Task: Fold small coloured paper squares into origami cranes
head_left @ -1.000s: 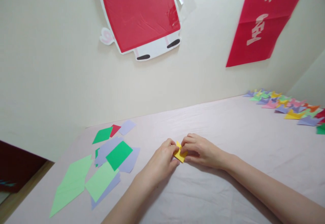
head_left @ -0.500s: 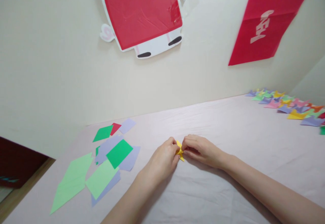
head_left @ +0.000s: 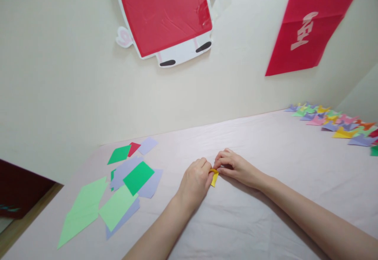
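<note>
A small folded piece of yellow paper point(head_left: 214, 179) is between my hands, just above or on the pale cloth-covered surface point(head_left: 236, 220). My left hand point(head_left: 197, 177) is closed around its left side, covering much of it. The fingers of my right hand point(head_left: 233, 167) pinch its upper right edge, where a narrow strip of the paper curls over. How the paper is folded beneath my fingers is hidden.
Flat green paper sheets point(head_left: 138, 178), lavender sheets point(head_left: 148, 146) and a red sheet point(head_left: 134, 148) lie on the left. Several rows of folded paper pieces point(head_left: 344, 133) stand at the far right. A wall point(head_left: 189, 98) with red decorations point(head_left: 165, 12) rises behind.
My left hand has rolled further over the yellow paper, hiding more of it. My right hand has lifted slightly upward. The paper now shows a curled upper edge.
</note>
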Motion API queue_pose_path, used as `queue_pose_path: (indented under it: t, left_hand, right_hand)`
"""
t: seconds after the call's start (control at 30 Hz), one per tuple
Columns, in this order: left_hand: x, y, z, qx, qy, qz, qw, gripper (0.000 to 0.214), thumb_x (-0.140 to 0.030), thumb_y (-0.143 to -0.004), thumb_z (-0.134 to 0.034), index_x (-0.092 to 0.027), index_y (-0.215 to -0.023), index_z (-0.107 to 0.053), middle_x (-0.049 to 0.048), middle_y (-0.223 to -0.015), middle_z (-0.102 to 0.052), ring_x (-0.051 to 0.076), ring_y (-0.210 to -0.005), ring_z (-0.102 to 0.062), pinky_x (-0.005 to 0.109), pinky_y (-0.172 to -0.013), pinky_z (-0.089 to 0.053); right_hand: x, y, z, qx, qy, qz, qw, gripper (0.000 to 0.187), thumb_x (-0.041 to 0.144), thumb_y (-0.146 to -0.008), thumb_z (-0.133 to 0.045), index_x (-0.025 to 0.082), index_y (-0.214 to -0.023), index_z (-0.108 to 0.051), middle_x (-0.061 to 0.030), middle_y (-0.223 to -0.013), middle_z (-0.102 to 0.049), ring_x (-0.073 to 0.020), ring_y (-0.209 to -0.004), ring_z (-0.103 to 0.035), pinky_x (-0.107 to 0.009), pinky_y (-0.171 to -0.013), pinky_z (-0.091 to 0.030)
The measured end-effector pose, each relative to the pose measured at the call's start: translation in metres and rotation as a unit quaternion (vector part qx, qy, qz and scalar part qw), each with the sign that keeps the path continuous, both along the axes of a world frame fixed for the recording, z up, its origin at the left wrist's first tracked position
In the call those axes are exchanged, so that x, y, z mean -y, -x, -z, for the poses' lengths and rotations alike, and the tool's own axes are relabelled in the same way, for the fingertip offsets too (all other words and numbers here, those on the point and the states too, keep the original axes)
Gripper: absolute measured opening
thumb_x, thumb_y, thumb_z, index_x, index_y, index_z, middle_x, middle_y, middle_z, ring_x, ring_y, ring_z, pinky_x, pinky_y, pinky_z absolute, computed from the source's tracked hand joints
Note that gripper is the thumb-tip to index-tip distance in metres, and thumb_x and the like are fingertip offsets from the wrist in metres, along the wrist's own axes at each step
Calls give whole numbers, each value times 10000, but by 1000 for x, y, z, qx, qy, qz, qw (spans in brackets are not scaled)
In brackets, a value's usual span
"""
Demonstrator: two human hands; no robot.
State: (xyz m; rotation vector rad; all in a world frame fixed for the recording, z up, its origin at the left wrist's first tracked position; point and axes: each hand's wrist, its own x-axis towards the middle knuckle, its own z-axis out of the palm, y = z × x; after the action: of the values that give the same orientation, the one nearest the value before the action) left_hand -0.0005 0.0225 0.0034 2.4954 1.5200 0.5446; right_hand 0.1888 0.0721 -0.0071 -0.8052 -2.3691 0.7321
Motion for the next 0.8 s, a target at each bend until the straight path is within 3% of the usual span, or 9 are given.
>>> queue_pose_path:
  t: [0.37, 0.63, 0.8]
  left_hand:
    - [-3, -1, 9, 89, 10, -36, 995, 131, -106, -863, -539, -188, -761, -530, 7, -798, -555, 163, -731, -544, 264, -673, -415]
    - [-10, 9, -7, 173, 120, -22, 977, 147, -126, -841, -503, -176, -766, -620, 15, -763, -622, 156, -708, -571, 254, -672, -405]
    - [-11, 10, -13, 190, 138, -35, 972, 201, -196, -881, -444, -181, -761, -604, 14, -724, -627, 165, -691, -573, 260, -662, -402]
  right_hand:
    - [1, 6, -5, 15, 51, 38, 998, 113, 200, -884, -619, 202, -779, -660, -25, -812, -632, -202, -854, -510, -337, -803, -389]
    - [5, 18, -1, 35, 38, 111, 993, 77, 168, -791, -709, 198, -746, -654, -12, -790, -633, -198, -834, -511, -336, -781, -369]
    - [5, 21, 1, 33, 31, 119, 992, 104, 177, -792, -709, 198, -717, -640, -5, -761, -629, -190, -807, -508, -330, -769, -368]
